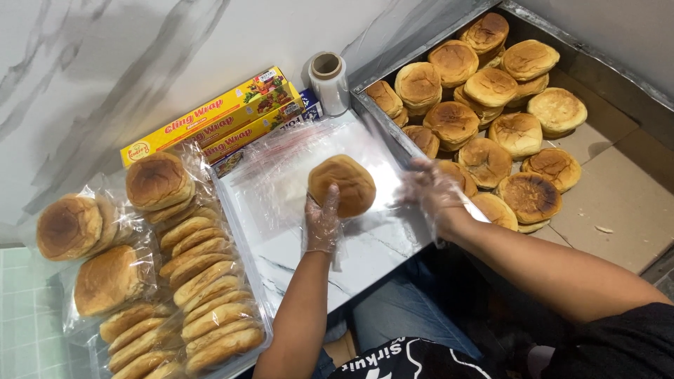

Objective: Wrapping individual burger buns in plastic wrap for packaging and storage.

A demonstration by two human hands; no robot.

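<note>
The worktop (365,260) is free at lower centre; a bun tray (232,351) blocks the left, a metal bin (379,123) the right, boxes (210,119) the top.
</note>
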